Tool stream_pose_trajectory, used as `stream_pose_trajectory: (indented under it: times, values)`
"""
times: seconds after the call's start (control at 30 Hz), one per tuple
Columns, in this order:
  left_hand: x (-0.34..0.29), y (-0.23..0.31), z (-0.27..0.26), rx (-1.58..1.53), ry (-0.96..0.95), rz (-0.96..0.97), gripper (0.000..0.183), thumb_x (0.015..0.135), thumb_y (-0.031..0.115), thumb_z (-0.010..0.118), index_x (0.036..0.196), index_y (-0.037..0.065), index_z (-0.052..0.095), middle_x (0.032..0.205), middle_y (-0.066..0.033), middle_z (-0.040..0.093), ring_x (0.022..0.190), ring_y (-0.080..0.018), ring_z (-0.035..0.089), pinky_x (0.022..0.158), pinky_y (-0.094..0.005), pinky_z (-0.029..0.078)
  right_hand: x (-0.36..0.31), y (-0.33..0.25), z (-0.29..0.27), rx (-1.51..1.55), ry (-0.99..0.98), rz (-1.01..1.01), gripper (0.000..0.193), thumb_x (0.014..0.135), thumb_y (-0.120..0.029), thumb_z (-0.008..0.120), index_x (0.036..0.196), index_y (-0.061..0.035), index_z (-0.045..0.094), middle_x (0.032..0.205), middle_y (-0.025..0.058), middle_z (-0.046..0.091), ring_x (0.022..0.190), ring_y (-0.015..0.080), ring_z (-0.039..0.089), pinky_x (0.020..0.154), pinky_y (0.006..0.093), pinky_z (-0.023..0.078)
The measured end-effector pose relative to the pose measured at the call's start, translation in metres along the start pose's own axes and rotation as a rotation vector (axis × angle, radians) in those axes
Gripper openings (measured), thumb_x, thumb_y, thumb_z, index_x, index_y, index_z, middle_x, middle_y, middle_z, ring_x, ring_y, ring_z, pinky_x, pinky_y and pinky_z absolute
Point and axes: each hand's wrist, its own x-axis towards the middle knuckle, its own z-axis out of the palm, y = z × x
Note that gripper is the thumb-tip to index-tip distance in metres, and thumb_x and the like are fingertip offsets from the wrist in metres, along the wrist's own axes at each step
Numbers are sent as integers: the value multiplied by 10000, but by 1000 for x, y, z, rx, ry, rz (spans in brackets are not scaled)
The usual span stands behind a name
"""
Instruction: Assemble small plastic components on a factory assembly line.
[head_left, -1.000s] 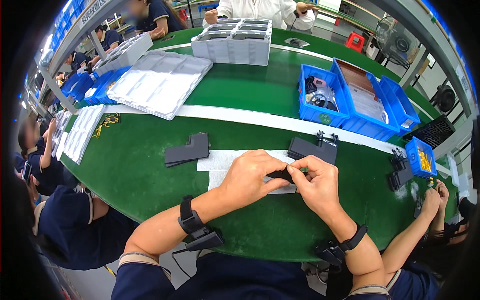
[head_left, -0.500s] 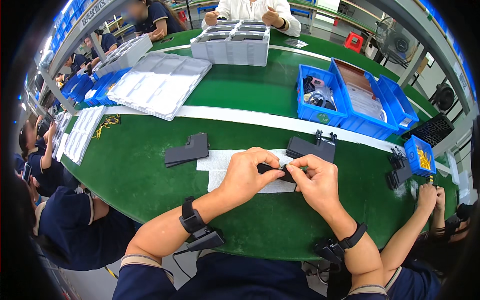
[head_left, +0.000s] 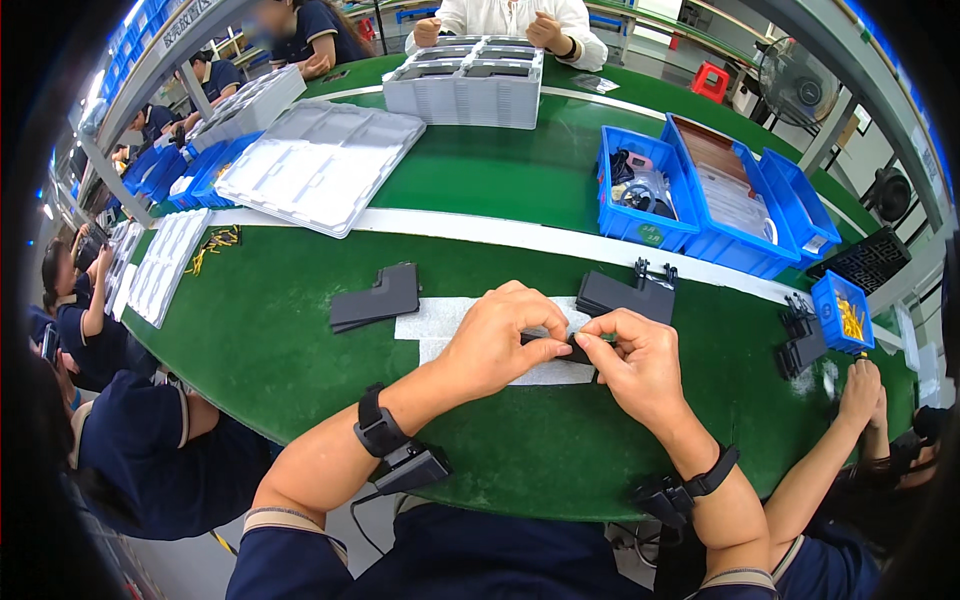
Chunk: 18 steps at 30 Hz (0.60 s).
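Note:
Both hands meet over white padded sheets (head_left: 428, 325) on the table in front of me. A small black part (head_left: 577, 353), mostly covered by my fingers, sits between them. My left hand (head_left: 500, 338) grips its left side with thumb and forefinger. At its other end, my right hand (head_left: 640, 365) pinches with thumb and forefinger; whether a smaller piece is held there, I cannot make out. Left of the sheets lie stacked black L-shaped pieces (head_left: 377, 300). Similar black pieces (head_left: 625, 298), with small black fittings (head_left: 655, 270) at their upper edge, lie just beyond my right hand.
Grey trays (head_left: 320, 165) lie at the far left, with a tray stack (head_left: 462, 98) behind. Blue bins (head_left: 645, 190) stand at the far right. A small blue bin (head_left: 842, 312) holds yellow pieces near a co-worker's hands (head_left: 860, 395). Other people sit left and opposite.
My fingertips have shifted slightly at the black part, and my right thumb and forefinger sit closer together. The view has moved a little; the pieces on the table have stayed put.

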Motion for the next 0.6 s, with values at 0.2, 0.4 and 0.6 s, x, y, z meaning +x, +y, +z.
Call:
stream_pose_trajectory:
  times: [0.2, 0.4, 0.6]
  values:
    - [5, 26, -4, -73, -121, -281, 482, 733, 70, 751, 1150, 29, 513, 852, -88, 665, 753, -189, 642, 702, -289, 507, -1, -6, 3, -5, -24, -90, 111, 757, -56, 704, 854, -6, 682, 769, 69, 660, 466, 56, 489, 437, 225, 371]
    - [3, 11, -8, -487, 1, -457, 436, 813, 67, 703, 1201, -9, 520, 881, -42, 654, 766, -58, 594, 692, -213, 493, -1, 3, 0, 146, -39, 92, 376, 729, -37, 729, 1082, 14, 609, 810, 56, 662, 581, 46, 533, 533, 206, 431]
    - [8, 23, -8, -490, -28, -499, 217, 859, 138, 672, 1026, 4, 636, 857, 8, 628, 759, -39, 545, 666, -195, 468, -3, 0, 6, 202, 42, 117, 234, 756, -39, 721, 959, 10, 615, 782, 52, 674, 625, 35, 549, 541, 204, 433]
